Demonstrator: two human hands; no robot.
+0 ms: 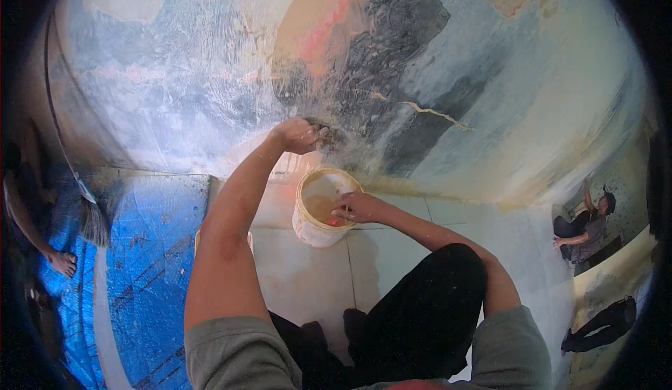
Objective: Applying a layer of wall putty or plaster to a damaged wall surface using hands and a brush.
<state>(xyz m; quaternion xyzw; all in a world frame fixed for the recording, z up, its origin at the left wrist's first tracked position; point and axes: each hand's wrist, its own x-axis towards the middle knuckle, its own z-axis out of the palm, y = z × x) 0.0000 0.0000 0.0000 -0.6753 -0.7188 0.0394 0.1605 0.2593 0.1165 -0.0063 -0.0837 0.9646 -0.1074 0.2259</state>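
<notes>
My left hand (299, 135) is closed and pressed to the patchy wall (427, 61). A dark, rough clump shows at its fingertips, too unclear against the dark wall to name. Below it on the tiled floor stands a white bucket (313, 232), holding cloudy tan liquid (318, 204). Over the bucket's right rim reaches my right hand (358, 208), its fingers curled inside. Close to those fingers are a small red spot (337, 222) and a whitish patch; what the hand grips is hidden.
A blue tarp (150, 264) covers the floor at left, with a broom (93, 222) standing there. A co-worker's bare foot (63, 263) rests on it. At far right a person in a cap (588, 225) sits by the wall. My bent knee (455, 271) rises below my right forearm.
</notes>
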